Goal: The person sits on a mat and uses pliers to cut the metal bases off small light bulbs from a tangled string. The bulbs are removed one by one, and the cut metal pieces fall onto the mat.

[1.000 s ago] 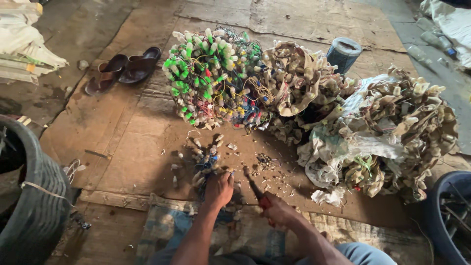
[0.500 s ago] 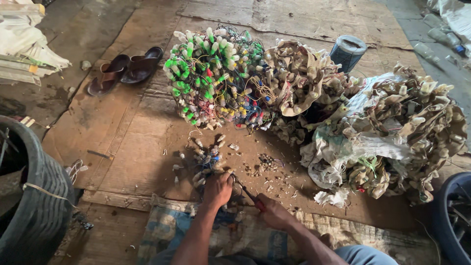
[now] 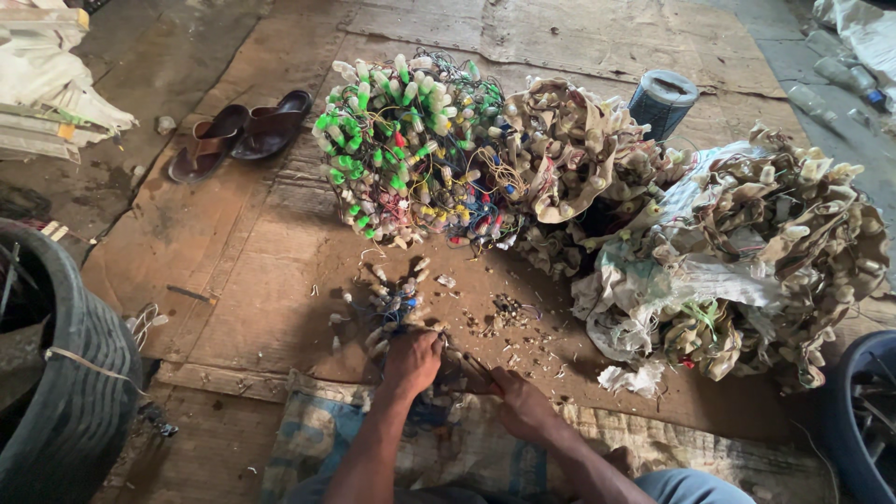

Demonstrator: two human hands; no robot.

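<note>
At the far left edge stands a dark round tub (image 3: 65, 373), and beyond it a pair of brown sandals (image 3: 241, 140) lies on the cardboard-covered floor (image 3: 233, 271); both sit a little further left in view than half a second ago, as the head camera has shifted slightly. In the middle, a big tangle of wired bulb sockets with green and white caps (image 3: 411, 149) rests on the cardboard, and just below it lies a small cluster of loose sockets (image 3: 397, 303). The left hand (image 3: 412, 361) presses down at the near end of that cluster, fingers curled over a few pieces; it has stayed in nearly the same spot as before. Just beside it, the right hand (image 3: 523, 406) has come lower and closer to the body than a second ago; its fingers are closed around a thin dark tool (image 3: 476, 369) whose tip points toward the left hand. Whether the tip touches a socket cannot be told. To the right lie heaps of tan sockets (image 3: 793, 243) on torn white sacking, with a blue-grey roll (image 3: 661, 101) behind them.
</note>
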